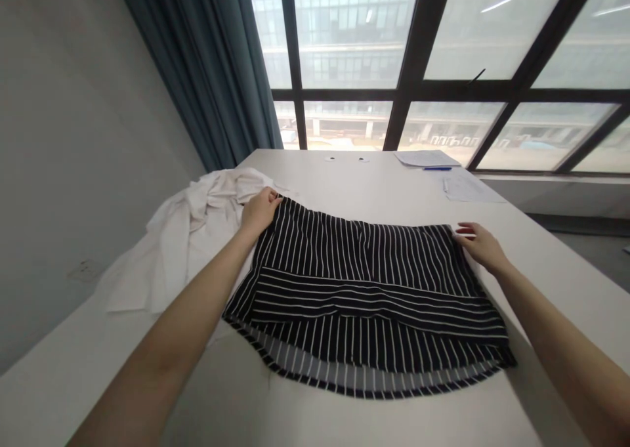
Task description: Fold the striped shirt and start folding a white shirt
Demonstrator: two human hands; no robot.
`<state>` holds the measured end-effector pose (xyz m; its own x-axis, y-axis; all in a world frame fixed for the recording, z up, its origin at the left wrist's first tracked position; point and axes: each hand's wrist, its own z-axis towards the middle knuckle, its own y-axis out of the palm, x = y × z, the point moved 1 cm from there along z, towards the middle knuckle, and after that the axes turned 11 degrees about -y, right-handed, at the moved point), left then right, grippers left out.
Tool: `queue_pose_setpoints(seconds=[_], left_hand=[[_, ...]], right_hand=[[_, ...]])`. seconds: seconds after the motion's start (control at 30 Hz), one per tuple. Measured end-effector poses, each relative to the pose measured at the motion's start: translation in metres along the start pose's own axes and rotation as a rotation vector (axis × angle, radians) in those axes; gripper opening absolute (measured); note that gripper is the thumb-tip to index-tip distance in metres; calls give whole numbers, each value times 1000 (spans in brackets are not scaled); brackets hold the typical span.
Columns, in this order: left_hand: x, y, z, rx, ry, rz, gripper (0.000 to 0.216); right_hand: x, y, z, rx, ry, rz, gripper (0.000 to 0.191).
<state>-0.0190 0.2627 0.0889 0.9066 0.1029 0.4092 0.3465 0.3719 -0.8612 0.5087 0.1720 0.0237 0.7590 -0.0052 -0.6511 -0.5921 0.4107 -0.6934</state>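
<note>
The left hand [259,211] pinches the far left corner of a striped garment [367,296] lying flat on the surface [344,184]. The right hand [480,245] rests on the far right corner, fingers together. White cloth [182,237] lies bunched at the surface's left edge.

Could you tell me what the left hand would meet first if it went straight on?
Probably nothing soon: beyond the striped garment it grips, the left hand faces bare table, then the window; depth is unclear.

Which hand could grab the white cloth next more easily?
Left, probably. The left hand grips a far corner of the striped garment right beside the white cloth, while the right hand rests on the other far corner, across the garment.
</note>
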Motion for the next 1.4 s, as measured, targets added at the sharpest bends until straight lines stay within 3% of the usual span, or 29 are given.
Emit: queue_pose_setpoints(seconds=[0.13,0.23,0.4,0.53,0.67,0.9,1.07,1.3,1.4], left_hand=[[-4,-2,-36,138,151,56,38],[-20,-7,-81,121,219,-17,34],[-52,-13,-149,-15,248,-130,35],[-62,-21,-178,-127,146,-197,36],[-57,-31,-192,-172,114,-257,33],[-59,-33,-201,-220,136,-416,30],[-64,-34,-201,-200,56,-529,30],[-64,-47,-198,-193,-146,-661,38],[-68,-55,-193,-165,-260,-695,45]], right_hand=[[8,1,-20,17,-267,-201,55],[11,-10,-56,-66,-360,-225,54],[17,-32,-113,-186,-287,-184,51],[15,-33,-144,-179,-240,-204,48],[3,-29,-166,-129,-235,-195,48],[-10,-36,-177,-92,-54,-149,52],[-15,-41,-178,-28,-78,-145,47],[-32,-52,-185,105,81,75,46],[-28,-57,-183,99,106,109,48]])
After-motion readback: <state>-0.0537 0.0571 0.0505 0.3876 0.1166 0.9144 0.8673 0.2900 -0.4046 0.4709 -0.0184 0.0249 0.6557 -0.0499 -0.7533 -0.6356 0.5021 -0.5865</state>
